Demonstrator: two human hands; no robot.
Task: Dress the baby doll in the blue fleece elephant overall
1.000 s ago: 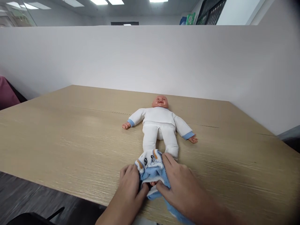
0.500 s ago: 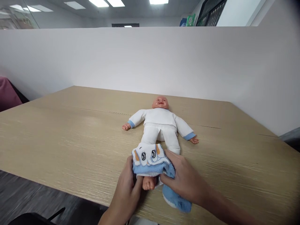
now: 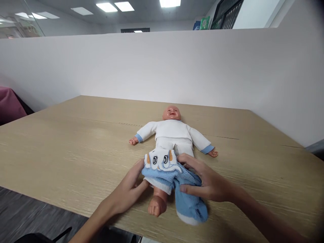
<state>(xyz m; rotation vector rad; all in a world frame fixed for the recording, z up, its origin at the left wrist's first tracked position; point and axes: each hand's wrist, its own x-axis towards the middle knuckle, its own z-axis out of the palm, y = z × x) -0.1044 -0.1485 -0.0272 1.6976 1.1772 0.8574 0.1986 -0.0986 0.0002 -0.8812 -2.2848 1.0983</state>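
A baby doll (image 3: 173, 130) in a white top with blue cuffs lies face up, its feet toward me. Light blue doll pants (image 3: 162, 173) with an embroidered animal face lie around its legs. One bare foot (image 3: 157, 206) sticks out of the white-edged leg opening on the left. The other pant leg hangs to the right and hides the foot there. My left hand (image 3: 133, 184) pinches the pants at their left edge, thumb below. Opposite it, my right hand (image 3: 202, 175) grips the blue cloth by the upper right edge, thumb on the right pant leg.
The wooden table (image 3: 76, 152) ends at a white partition wall (image 3: 162, 67) behind the doll. A dark pink item (image 3: 10, 104) stands beyond the left edge. Grey floor (image 3: 30, 206) shows below the near edge.
The pants have moved up the doll's legs, and more of the left foot and ankle shows. The right pant leg is more spread out. Both hands shifted with the cloth.
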